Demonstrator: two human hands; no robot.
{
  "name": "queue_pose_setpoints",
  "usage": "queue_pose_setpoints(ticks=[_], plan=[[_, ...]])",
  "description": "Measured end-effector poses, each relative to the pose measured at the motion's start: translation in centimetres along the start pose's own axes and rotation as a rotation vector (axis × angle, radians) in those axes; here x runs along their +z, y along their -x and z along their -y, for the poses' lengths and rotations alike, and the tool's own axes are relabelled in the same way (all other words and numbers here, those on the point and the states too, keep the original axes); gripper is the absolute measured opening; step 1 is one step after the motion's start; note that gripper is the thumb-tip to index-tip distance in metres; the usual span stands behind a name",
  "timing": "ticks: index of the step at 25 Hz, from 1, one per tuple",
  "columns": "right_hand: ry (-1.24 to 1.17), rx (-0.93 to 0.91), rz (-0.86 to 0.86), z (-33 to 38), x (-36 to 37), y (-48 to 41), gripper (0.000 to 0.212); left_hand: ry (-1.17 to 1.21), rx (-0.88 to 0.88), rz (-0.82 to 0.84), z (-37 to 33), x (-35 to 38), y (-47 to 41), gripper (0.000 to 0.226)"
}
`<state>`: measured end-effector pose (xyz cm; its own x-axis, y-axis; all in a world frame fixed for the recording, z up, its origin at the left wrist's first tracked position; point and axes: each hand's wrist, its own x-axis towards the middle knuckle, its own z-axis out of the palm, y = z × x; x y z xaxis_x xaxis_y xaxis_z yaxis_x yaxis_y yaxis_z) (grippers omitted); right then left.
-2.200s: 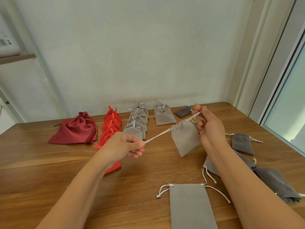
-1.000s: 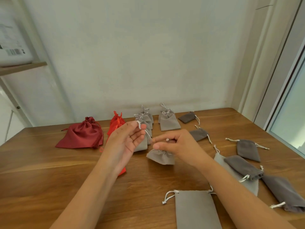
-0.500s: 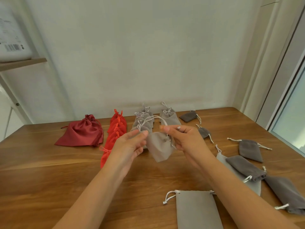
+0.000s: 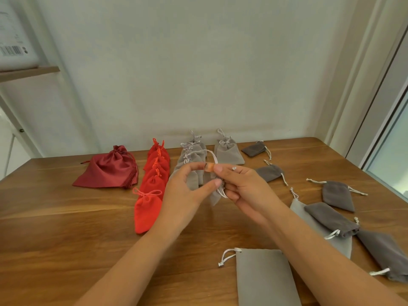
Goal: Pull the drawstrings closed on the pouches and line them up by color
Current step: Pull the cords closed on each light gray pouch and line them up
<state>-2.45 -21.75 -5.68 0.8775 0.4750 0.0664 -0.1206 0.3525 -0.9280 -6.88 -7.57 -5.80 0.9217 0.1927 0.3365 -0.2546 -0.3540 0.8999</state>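
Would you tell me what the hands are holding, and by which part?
A light grey pouch: left hand and right hand pinch its drawstring near the neck.

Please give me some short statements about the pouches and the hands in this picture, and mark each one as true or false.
1. The left hand and the right hand both hold the light grey pouch. True.
2. The dark red pouch lies right of the bright red row. False: it lies to its left.
3. The large grey pouch at the near edge of the table lies flat, its mouth not gathered. True.
4. The bright red row holds only two pouches. False: it holds clearly more.
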Motion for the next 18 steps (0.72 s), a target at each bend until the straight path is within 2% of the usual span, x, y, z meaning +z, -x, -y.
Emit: queue_pose_setpoints(ticks=[4,7,10,14,18], plan=[[-0.006,0.001,0.042,0.2,0.4,0.2,0.032,0.025,0.045,0.030,0.2,-0.3,0.0,0.019],[0.006,0.022,0.079,0.5,0.7,0.5,0.027,-0.068,0.066,0.043,0.4,-0.4,-0.1,0.023],[-0.056,0.037,0.073,0.7,0.8,0.4,0.027,-0.096,0.094,0.006,0.3,-0.3,-0.3,0.004],[-0.256,0.050,-0.013,1.0,0.4,-0.4,0.033,0.293,-0.132,-0.079,-0.2,-0.6,-0.6,0.025],[-0.276,0.017,0.006,1.3,-0.1,-0.4,0.037,0.505,-0.175,-0.060,-1.0,-1.1,-0.7,0.035]])
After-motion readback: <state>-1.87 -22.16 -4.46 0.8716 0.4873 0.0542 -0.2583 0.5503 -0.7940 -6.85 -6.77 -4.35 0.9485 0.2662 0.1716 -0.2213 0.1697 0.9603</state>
